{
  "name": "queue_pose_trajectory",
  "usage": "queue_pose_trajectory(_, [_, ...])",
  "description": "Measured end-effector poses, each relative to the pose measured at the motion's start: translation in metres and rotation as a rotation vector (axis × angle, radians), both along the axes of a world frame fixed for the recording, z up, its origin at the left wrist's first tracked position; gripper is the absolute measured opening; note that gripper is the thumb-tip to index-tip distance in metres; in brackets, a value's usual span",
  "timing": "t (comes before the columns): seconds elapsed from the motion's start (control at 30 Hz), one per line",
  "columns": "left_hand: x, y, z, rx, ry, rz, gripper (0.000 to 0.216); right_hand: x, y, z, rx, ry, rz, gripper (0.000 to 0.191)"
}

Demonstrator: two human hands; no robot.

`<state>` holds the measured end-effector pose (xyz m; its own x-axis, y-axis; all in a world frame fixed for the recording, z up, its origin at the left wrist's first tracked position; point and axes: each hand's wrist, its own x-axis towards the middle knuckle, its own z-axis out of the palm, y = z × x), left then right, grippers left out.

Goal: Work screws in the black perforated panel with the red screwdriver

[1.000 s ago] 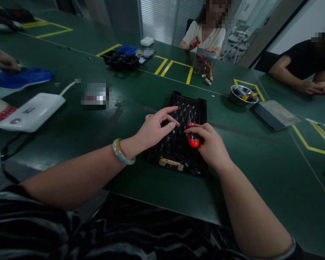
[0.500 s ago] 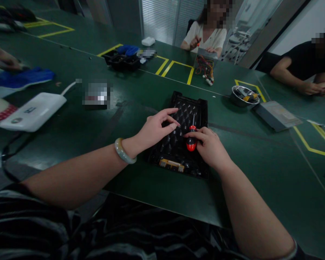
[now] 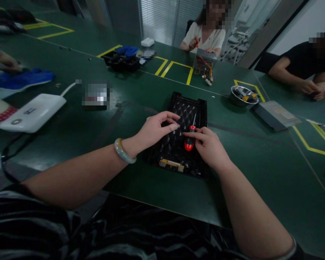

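A black plastic panel (image 3: 168, 147) with a diamond-patterned surface lies in front of me, with a small orange-brown circuit board (image 3: 171, 165) at its near end. My right hand (image 3: 209, 144) is closed at the red and black handle of a screwdriver (image 3: 189, 143), its index finger across the handle. The shaft points away from me over the panel. My left hand (image 3: 159, 128), a bangle on its wrist, hovers over the panel's left side with fingers apart. I see nothing held in it.
A metal bowl (image 3: 234, 98) of tools and a flat grey metal piece (image 3: 276, 113) sit right. Left are a white device (image 3: 34, 112) and a blue glove (image 3: 29, 78); farther back stands a black tray (image 3: 121, 65). People work across the table (image 3: 124, 195).
The screwdriver has tilted slightly, its handle end shifting left. My left hand has barely moved and stays over the panel.
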<state>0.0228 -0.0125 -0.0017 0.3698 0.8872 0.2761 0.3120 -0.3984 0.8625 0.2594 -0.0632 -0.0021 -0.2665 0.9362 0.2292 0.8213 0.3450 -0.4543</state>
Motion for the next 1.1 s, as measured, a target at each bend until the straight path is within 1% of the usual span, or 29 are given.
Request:
queue_pose_trajectory(0.1, [-0.0002, 0.0007, 0.001, 0.016, 0.001, 0.013, 0.024, -0.0008, -0.0009, 0.0002, 0.009, 0.028, -0.012, 0.047])
queue_pose_trajectory(0.27, [-0.0008, 0.0012, 0.0022, 0.013, 0.0, 0.015, 0.021, -0.0022, -0.0005, 0.001, 0.023, 0.073, -0.029, 0.037])
queue_pose_trajectory(0.37, [-0.0002, 0.0017, 0.0006, -0.019, -0.032, 0.01, 0.02, -0.0025, 0.0001, 0.0017, 0.031, 0.117, -0.057, 0.034])
queue_pose_trajectory(0.57, [0.0017, 0.0039, -0.0042, -0.099, -0.138, -0.017, 0.022, -0.0005, 0.0001, -0.0003, 0.017, 0.21, -0.081, 0.044])
queue_pose_trajectory(0.7, [0.0016, 0.004, -0.0043, -0.115, -0.142, -0.015, 0.022, 0.001, -0.0002, -0.0019, 0.017, 0.242, -0.077, 0.044])
queue_pose_trajectory(0.93, [0.0016, 0.0034, -0.0041, -0.101, -0.138, -0.014, 0.023, -0.0001, -0.001, -0.0008, 0.029, 0.263, -0.051, 0.04])
queue_pose_trajectory(1.03, [0.0006, 0.0023, -0.0018, -0.064, -0.08, 0.024, 0.023, -0.0027, -0.0024, 0.0017, 0.062, 0.271, -0.055, 0.039])
queue_pose_trajectory(1.1, [-0.0007, 0.0025, -0.0007, -0.021, -0.034, 0.066, 0.023, -0.0031, -0.0032, 0.0029, 0.112, 0.28, -0.09, 0.039])
